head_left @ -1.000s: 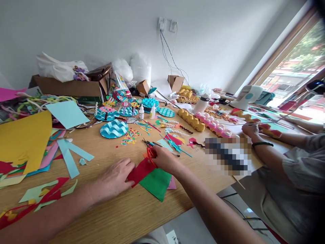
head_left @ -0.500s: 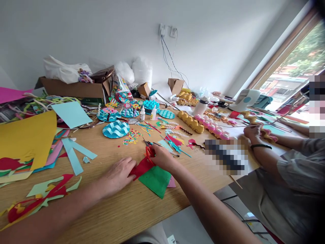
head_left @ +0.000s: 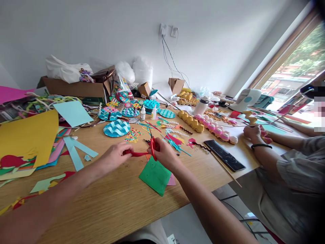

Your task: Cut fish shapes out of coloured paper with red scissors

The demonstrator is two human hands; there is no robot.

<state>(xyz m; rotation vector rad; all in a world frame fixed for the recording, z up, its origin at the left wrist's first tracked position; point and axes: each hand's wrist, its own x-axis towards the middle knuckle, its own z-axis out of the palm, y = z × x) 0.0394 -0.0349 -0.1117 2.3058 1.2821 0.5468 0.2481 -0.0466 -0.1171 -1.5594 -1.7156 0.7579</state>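
My left hand [head_left: 118, 154] is closed on one end of a piece of red paper [head_left: 138, 154], held just above the table and seen nearly edge-on. My right hand [head_left: 164, 152] grips a pair of red-handled scissors [head_left: 152, 147], blades pointing up and away from me. The paper's other end reaches to the scissors and my right fingers; whether those fingers also pinch it I cannot tell. Below my right hand lies a green paper square [head_left: 154, 176], with a pink sheet [head_left: 172, 180] showing from under its right side.
Paper scraps [head_left: 48, 183] and a large yellow sheet [head_left: 27, 135] lie at left. Behind my hands are wavy blue discs [head_left: 116, 128], glue bottles [head_left: 153, 112] and confetti [head_left: 134, 135]. A phone [head_left: 224, 155] and a wooden stick [head_left: 228, 171] lie right, near a co-worker's hand [head_left: 252, 132].
My left hand has lifted and moved slightly left, raising the red paper off the table. The scissors have turned more upright, and my right hand has shifted a little right.
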